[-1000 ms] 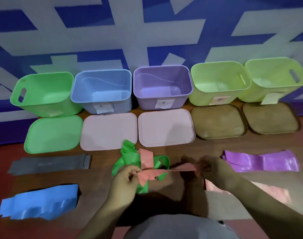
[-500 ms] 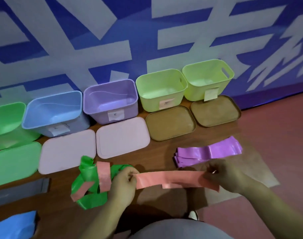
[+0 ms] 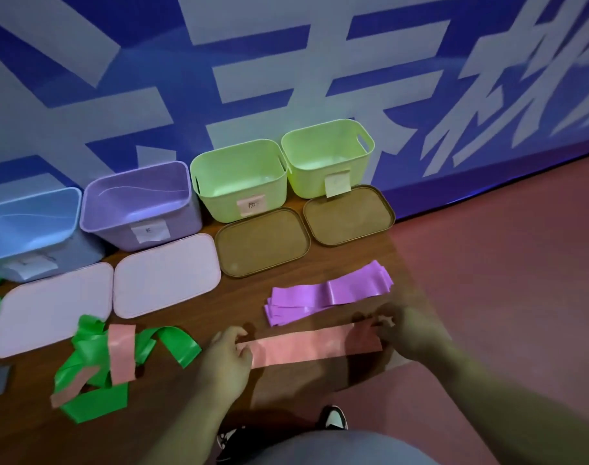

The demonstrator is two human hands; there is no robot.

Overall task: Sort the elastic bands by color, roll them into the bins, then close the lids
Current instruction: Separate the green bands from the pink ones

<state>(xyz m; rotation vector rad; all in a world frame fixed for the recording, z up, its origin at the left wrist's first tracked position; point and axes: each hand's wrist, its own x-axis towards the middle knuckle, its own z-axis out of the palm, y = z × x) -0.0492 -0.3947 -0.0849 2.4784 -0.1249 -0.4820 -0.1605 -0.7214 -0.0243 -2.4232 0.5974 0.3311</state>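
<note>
Left hand [image 3: 226, 355], right hand [image 3: 408, 333] pinch pink band [image 3: 306, 348] ends.

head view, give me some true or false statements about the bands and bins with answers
1. The left hand and the right hand each hold an end of the pink band. True.
2. The purple bin has its lid on. False: it stands open.
3. The purple bands lie on the table. True.
4. The green bands are in a bin. False: they lie tangled on the table.
</note>
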